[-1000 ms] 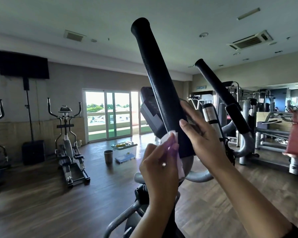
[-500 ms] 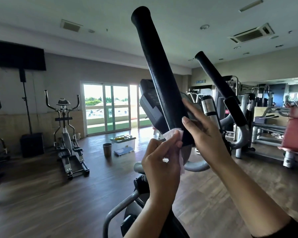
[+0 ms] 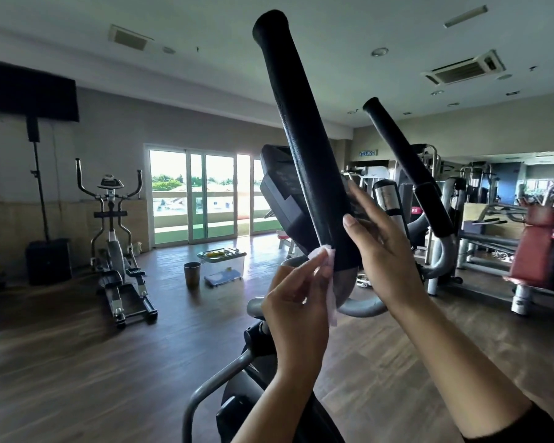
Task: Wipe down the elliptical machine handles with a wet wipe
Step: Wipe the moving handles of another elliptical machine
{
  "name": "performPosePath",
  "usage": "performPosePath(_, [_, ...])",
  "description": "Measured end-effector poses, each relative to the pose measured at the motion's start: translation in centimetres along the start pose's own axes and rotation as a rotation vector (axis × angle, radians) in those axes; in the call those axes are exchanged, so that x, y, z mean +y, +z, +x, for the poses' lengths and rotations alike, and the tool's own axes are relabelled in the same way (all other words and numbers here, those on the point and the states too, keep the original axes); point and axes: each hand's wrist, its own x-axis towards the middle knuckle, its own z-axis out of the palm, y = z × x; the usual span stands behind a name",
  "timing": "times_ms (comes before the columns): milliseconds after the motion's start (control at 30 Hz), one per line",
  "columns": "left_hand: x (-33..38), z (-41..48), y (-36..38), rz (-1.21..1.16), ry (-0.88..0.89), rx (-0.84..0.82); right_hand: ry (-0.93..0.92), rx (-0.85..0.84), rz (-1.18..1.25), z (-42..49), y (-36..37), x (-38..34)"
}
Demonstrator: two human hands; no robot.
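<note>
Two hands: left hand [image 3: 296, 310] pinches the wet wipe [image 3: 328, 276] against the near handle [image 3: 304, 139] base; right hand [image 3: 386, 247] loosely cups it, fingers spread.
Progress: apparently early; upper foam unwiped.
Far handle [image 3: 406, 164]: untouched.

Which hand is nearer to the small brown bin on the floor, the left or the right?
The left. The left hand, holding the wet wipe, is right of the brown bin. The right hand, at the black handle, is farther right still.
</note>
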Motion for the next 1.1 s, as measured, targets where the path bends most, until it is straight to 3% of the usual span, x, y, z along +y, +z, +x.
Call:
performPosePath(133, [0.2,3.1,0.8,-0.087,-0.032,0.077,-0.050,0.005,-0.052,0.3,0.4,-0.6])
performPosePath(300, [-1.0,3.3,1.0,-0.128,-0.052,0.014,-0.156,0.024,-0.258,0.2,1.1,-1.2])
performPosePath(400, [-1.9,2.8,-0.1,-0.193,-0.113,-0.104,-0.215,0.077,-0.354,0.3,1.6,-1.1])
performPosePath(633, [-1.7,7.6,0.5,-0.311,-0.105,-0.097,-0.185,0.157,-0.467,-0.6,2.9,-1.8])
performPosePath(833, [-3.8,5.0,-0.2,-0.282,-0.024,-0.191,-0.126,0.215,-0.511,-1.0,3.7,-2.0])
performPosePath(933, [-4.4,4.7,-0.8,-0.319,-0.068,-0.240,-0.109,0.246,-0.550,-1.0,4.0,-2.0])
performPosePath(1100, [-3.5,7.6,0.3,-0.429,-0.205,-0.077,-0.128,0.257,-0.662,-0.5,3.9,-2.3])
